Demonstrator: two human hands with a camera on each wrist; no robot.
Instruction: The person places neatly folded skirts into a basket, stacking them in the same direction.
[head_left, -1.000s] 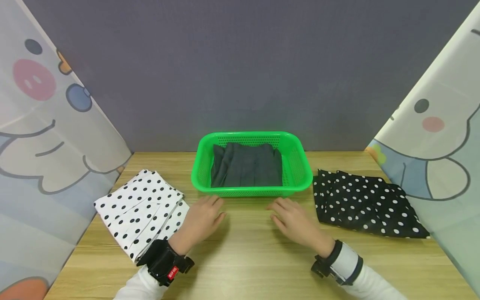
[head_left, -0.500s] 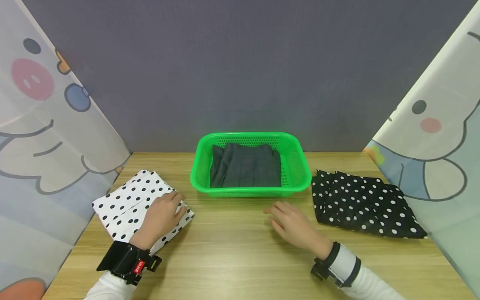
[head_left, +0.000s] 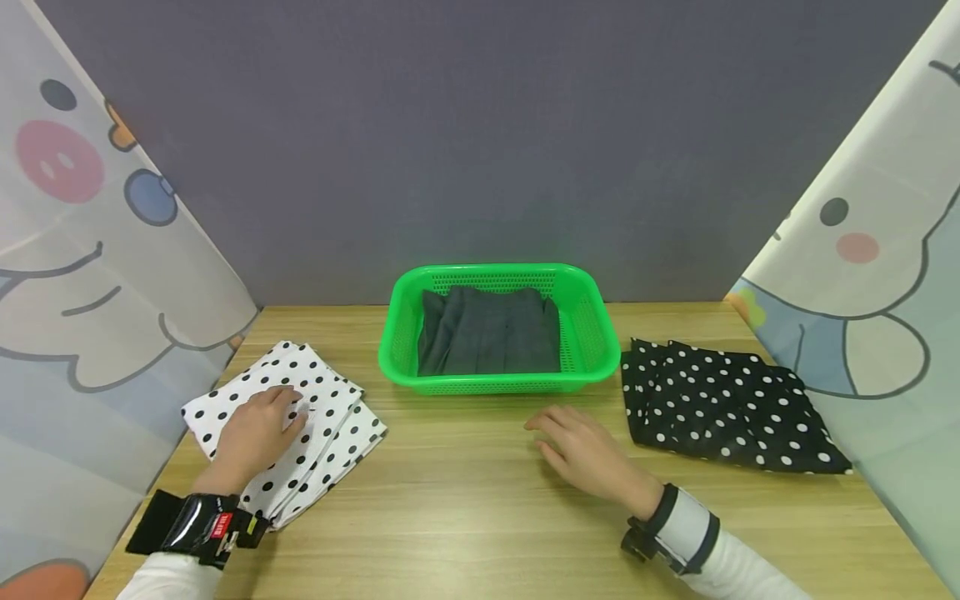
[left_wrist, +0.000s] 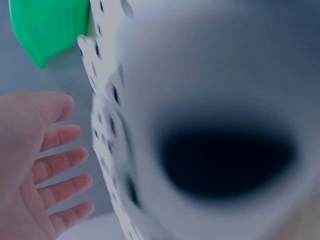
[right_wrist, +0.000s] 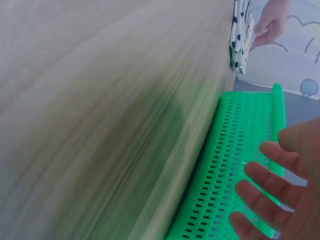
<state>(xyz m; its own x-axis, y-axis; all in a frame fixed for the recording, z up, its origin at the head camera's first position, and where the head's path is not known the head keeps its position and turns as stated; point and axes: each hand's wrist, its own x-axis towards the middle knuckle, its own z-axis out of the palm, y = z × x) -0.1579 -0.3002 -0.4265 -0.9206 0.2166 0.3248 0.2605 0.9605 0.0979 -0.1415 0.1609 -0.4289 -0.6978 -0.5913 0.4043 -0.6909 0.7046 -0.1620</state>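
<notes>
A folded white cloth with black dots [head_left: 315,417] lies at the table's left. My left hand [head_left: 255,429] rests flat on its near left part, fingers straight; the left wrist view shows the spread fingers [left_wrist: 60,165] beside the blurred dotted cloth [left_wrist: 107,130]. My right hand [head_left: 581,446] lies open on the bare wood in front of the green basket [head_left: 592,333], touching nothing else; its fingers [right_wrist: 270,185] show beside the basket's perforated wall [right_wrist: 235,165]. A folded dark grey garment [head_left: 491,333] fills the basket.
A folded black cloth with white dots [head_left: 720,404] lies at the table's right. Cartoon-printed panels stand on both sides, and a grey wall [head_left: 480,142] closes the back. The wooden table [head_left: 465,508] runs to the near edge.
My left hand moved from in front of the basket leftward onto the white dotted cloth, then further left across it. The right hand drew back slightly and stays on the wood.
</notes>
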